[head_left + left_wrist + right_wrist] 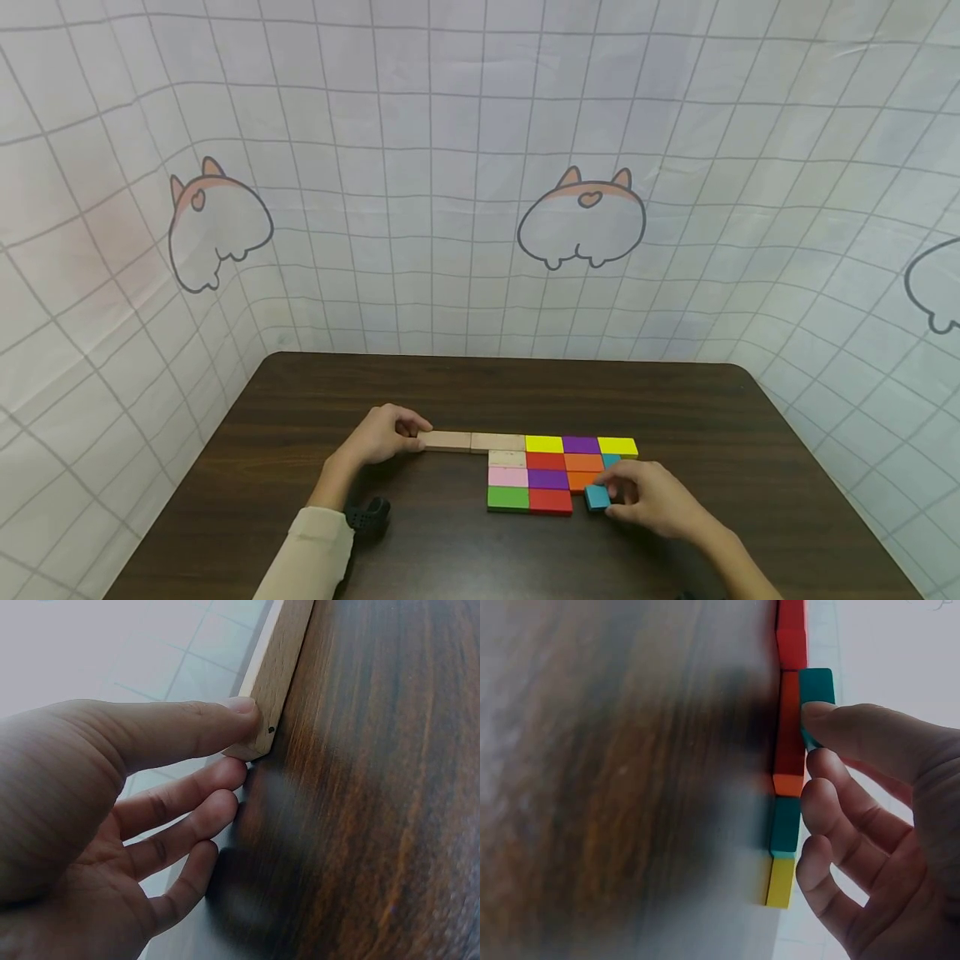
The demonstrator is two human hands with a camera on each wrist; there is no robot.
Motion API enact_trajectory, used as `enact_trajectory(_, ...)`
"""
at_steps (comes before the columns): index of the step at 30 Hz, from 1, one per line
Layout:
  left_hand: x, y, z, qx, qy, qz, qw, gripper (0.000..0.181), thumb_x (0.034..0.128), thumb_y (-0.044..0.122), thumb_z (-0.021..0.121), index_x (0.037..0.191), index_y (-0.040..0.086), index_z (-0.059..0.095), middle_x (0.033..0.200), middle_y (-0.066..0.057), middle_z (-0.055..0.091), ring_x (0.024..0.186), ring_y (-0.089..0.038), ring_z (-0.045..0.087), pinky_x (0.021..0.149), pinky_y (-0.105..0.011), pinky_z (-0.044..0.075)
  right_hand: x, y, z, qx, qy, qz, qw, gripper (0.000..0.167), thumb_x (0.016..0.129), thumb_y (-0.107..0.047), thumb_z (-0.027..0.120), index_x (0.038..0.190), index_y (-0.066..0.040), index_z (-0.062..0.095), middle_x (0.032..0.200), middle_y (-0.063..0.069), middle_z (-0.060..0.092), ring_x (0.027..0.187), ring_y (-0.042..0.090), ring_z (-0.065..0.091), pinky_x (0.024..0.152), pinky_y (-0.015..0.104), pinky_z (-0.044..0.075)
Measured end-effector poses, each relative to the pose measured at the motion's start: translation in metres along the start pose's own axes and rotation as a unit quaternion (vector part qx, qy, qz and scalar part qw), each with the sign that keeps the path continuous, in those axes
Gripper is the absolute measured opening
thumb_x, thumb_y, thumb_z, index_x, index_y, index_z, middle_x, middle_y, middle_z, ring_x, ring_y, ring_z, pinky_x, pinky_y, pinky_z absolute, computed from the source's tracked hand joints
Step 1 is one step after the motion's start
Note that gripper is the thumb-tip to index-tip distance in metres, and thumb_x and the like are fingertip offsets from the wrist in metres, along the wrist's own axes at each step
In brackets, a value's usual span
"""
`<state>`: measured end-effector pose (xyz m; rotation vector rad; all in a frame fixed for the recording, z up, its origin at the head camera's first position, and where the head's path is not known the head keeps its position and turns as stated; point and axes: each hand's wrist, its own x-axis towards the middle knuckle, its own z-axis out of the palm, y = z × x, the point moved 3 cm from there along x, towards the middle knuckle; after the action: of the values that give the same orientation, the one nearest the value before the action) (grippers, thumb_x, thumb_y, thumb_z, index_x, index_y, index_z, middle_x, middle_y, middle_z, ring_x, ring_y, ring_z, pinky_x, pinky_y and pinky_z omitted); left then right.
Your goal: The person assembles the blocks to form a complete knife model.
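My left hand is at the left end of a plain wooden block, thumb on its near side. The index finger lies along the far side; in the left wrist view the block's end hides it. Another plain wooden block adjoins it on the right. My right hand pinches a small teal block between thumb and fingers. In the right wrist view that block sits higher than the orange block behind it. A second teal block lies in the layout, partly covered by my fingers.
Coloured blocks lie flat in rows: yellow, purple, red, green, pink and more. They rest on a dark wooden table. A white grid-patterned cloth hangs behind and at both sides.
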<state>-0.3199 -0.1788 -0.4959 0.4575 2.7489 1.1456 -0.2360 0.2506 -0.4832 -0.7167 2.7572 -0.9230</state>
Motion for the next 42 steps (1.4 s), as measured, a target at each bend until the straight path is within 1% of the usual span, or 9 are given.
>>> enact_trajectory(12,-0.001,0.001,0.0,-0.007,-0.001,0.0,1.0,0.02,0.0862,0.014,0.083,0.106,0.018,0.08,0.085,0.003,0.067,0.074,-0.015,0.058,0.066,-0.03,0.05,0.004,-0.006,0.008,-0.029,-0.014,0.007,0.9995,0.029,0.083,-0.018,0.086,0.11,-0.018,0.074,0.084,-0.008,0.059,0.067,0.002,0.05,0.059,0.021,0.046)
enact_trajectory(24,-0.001,0.002,-0.001,-0.005,0.001,-0.005,1.0,0.02,0.0859,0.014,0.083,0.105,0.018,0.08,0.085,0.003,0.067,0.074,-0.015,0.058,0.066,-0.03,0.05,0.006,-0.008,0.011,-0.016,-0.019,0.008,0.9997,0.028,0.083,-0.018,0.085,0.108,-0.017,0.073,0.081,-0.007,0.059,0.065,0.002,0.05,0.058,0.021,0.045)
enact_trajectory(32,-0.001,0.002,-0.001,-0.006,0.0,-0.004,1.0,0.02,0.086,0.013,0.083,0.105,0.018,0.08,0.085,0.002,0.067,0.073,-0.015,0.058,0.065,-0.029,0.049,0.007,-0.008,0.012,-0.012,-0.026,0.011,0.9995,0.026,0.085,-0.02,0.084,0.108,-0.018,0.071,0.079,-0.01,0.06,0.064,0.003,0.051,0.058,0.021,0.046)
enact_trajectory(42,-0.002,0.002,-0.001,-0.005,-0.001,-0.004,1.0,0.02,0.0864,0.013,0.082,0.105,0.018,0.08,0.086,0.003,0.068,0.075,-0.014,0.059,0.067,-0.03,0.05,0.01,-0.009,0.013,0.01,-0.033,0.005,0.9994,0.021,0.087,-0.018,0.082,0.104,-0.016,0.071,0.079,-0.011,0.063,0.067,0.002,0.055,0.062,0.021,0.049)
